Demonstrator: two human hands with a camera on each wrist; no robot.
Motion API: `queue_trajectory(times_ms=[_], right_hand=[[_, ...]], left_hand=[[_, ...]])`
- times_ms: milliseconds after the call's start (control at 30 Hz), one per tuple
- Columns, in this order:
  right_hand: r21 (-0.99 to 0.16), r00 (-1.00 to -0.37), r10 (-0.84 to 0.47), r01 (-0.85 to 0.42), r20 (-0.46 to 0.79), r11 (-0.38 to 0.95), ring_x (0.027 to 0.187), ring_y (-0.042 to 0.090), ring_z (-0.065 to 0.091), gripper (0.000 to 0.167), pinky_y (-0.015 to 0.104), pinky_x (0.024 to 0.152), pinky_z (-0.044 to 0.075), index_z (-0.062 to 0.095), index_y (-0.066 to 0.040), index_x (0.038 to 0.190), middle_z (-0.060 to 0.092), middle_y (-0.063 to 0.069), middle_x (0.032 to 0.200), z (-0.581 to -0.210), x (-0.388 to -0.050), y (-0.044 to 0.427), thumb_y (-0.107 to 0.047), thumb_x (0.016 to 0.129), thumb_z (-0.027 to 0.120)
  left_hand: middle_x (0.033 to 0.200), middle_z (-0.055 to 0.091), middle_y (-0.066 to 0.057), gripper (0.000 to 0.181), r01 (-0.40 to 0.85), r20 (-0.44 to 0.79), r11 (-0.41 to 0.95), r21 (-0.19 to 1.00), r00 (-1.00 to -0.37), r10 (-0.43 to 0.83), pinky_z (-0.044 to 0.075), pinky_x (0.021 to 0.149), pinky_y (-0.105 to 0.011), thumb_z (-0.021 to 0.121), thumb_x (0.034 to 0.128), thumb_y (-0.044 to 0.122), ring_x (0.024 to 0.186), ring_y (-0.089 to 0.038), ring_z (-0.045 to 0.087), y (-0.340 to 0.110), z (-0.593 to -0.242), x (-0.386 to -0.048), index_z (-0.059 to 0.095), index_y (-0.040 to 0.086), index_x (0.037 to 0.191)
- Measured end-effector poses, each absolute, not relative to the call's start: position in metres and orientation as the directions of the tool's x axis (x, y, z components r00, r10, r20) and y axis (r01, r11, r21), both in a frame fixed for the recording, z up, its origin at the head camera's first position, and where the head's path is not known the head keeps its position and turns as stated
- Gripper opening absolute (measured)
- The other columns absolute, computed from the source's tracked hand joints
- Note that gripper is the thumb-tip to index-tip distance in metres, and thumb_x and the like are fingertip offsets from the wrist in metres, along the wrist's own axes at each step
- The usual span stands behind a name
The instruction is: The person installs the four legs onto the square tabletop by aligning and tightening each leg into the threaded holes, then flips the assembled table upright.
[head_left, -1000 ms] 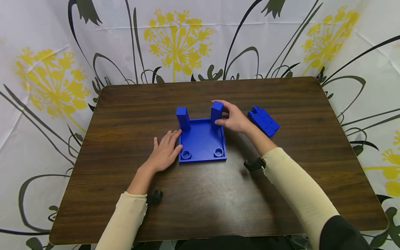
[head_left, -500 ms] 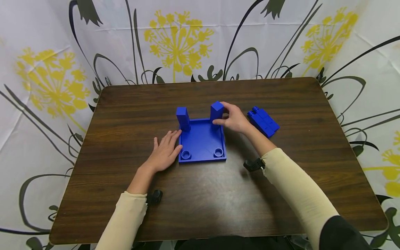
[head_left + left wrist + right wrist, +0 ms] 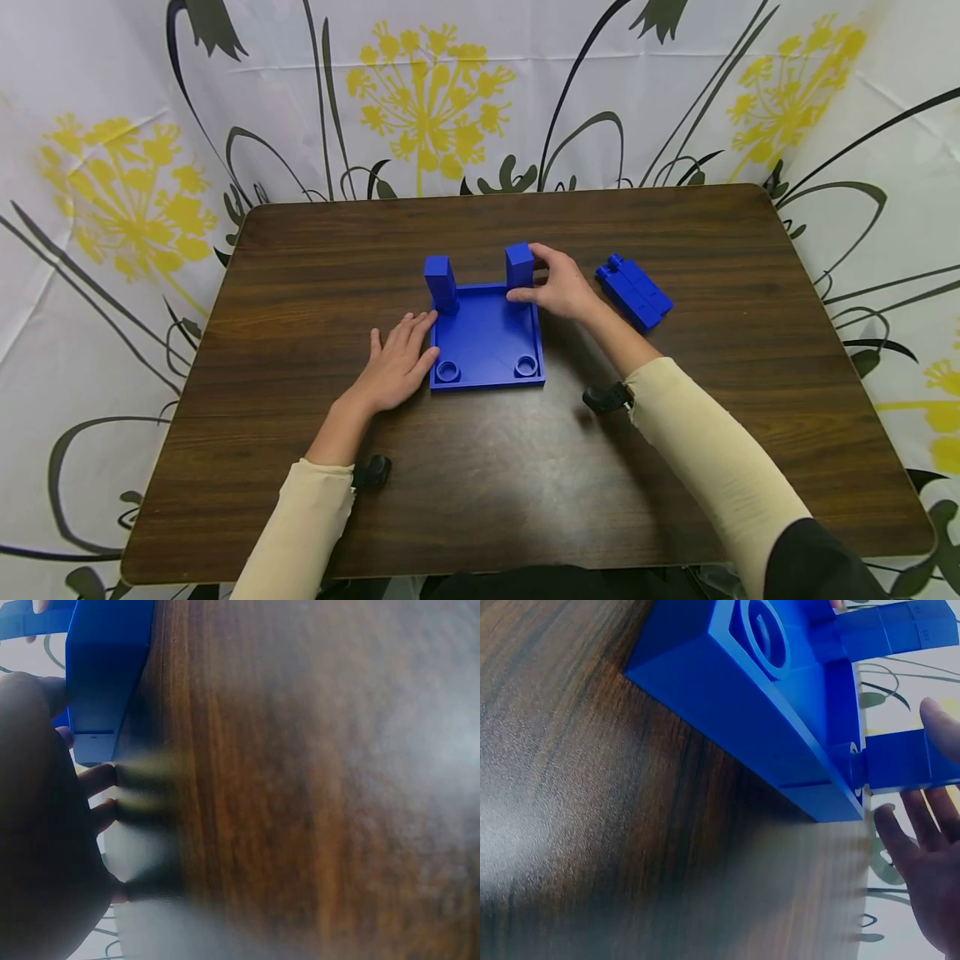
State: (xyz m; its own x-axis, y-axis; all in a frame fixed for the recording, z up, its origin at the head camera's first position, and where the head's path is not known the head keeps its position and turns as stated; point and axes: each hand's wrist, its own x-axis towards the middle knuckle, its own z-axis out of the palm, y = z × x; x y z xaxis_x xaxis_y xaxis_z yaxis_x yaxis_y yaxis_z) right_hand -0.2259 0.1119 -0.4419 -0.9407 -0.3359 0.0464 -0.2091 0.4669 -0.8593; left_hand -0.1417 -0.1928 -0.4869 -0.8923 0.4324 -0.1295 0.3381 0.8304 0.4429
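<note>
A shallow blue square tray-like base [image 3: 487,342] lies on the table, with two round sockets at its near corners. A blue leg [image 3: 441,283] stands upright at the far left corner. At the far right corner my right hand [image 3: 561,286] holds a second blue leg [image 3: 519,265], thumb in front and fingers on its right side. In the right wrist view this leg [image 3: 904,759] sits at the corner socket, between thumb and fingers. My left hand [image 3: 395,363] lies with fingers outstretched against the base's left wall, also seen in the left wrist view beside the base [image 3: 105,682].
Two more blue legs [image 3: 634,292] lie side by side on the brown wooden table [image 3: 480,483], right of my right hand. A white flowered cloth [image 3: 292,92] hangs behind the table's far edge.
The right leg has turned about its upright axis, its top now squarer to view. My right fingers and thumb have shifted around it. The left hand and base stay put.
</note>
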Motion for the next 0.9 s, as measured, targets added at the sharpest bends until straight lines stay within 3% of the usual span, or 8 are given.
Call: queue_trajectory(times_ms=[267, 533, 900], right_hand=[[-0.918, -0.9, -0.428, -0.234, 0.081, 0.319, 0.123, 0.033, 0.055, 0.062, 0.044, 0.104, 0.041, 0.049, -0.002, 0.139, 0.058, 0.018, 0.132, -0.4384, -0.2274, 0.1154, 0.005, 0.083, 0.074], [-0.894, -0.914, -0.395, -0.249, 0.09, 0.371, 0.116, 0.031, 0.06, 0.045, 0.042, 0.1, 0.045, 0.056, 0.001, 0.127, 0.064, 0.016, 0.123, -0.4402, -0.227, 0.1143, 0.0, 0.086, 0.074], [-0.87, -0.931, -0.36, -0.23, 0.065, 0.436, 0.113, 0.033, 0.061, 0.039, 0.046, 0.097, 0.047, 0.057, -0.001, 0.122, 0.064, 0.017, 0.118, -0.4416, -0.2247, 0.112, -0.005, 0.087, 0.074]], left_hand=[[0.161, 0.018, -0.011, 0.062, 0.34, -0.131, 0.831, 0.441, -0.892, 0.434, -0.005, 0.105, -0.072, 0.028, 0.1056, 0.048, 0.149, -0.031, 0.005, -0.1926, -0.4858, -0.1413, 0.012, 0.021, 0.159], [0.161, 0.019, -0.011, 0.062, 0.338, -0.131, 0.829, 0.446, -0.891, 0.434, -0.005, 0.105, -0.072, 0.029, 0.1056, 0.048, 0.149, -0.031, 0.005, -0.1922, -0.4844, -0.1403, 0.013, 0.021, 0.159], [0.161, 0.019, -0.012, 0.061, 0.336, -0.129, 0.827, 0.452, -0.892, 0.433, -0.005, 0.105, -0.073, 0.032, 0.1058, 0.045, 0.149, -0.032, 0.006, -0.1924, -0.4831, -0.1417, 0.014, 0.02, 0.159]])
